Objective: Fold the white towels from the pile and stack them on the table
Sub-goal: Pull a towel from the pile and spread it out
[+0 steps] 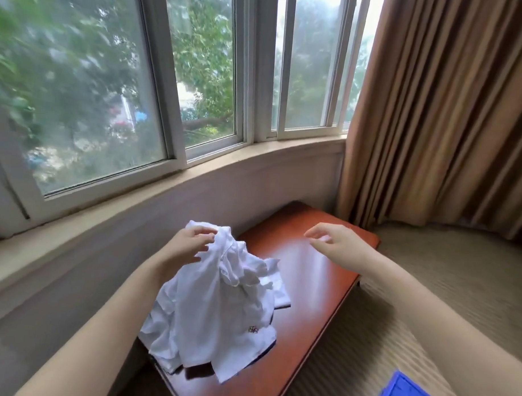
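bare forearms came in from the lower edge of the head view, the left forearm (101,322) on the window side and the right forearm (445,319) across a beige ribbed surface (444,263), with a blue ridged object (409,392) cut off at the bottom right corner. between them stood the reddish wooden table (316,276), and on its near left part lay the pile of white towels (208,320), crumpled and unfolded, one layer carrying a small embroidered mark (253,330). the left hand (187,245) was pinched on the top towel (225,244) at its upper edge, holding that edge raised while the rest hung down onto the heap. the right hand (338,245) hovered over the far right part of the table, fingers loosely spread, gripping nothing and apart from the cloth. a flatter white piece (280,296) peeked out behind the pile; whether it was folded could not be told. no neat stack showed on the table, so the job looked to be at its very start: at most one towel was being picked out, and the folding and stacking of every towel seemed to remain. beyond the table were the window sill (165,194), the window (109,89) and a tan curtain (434,115).
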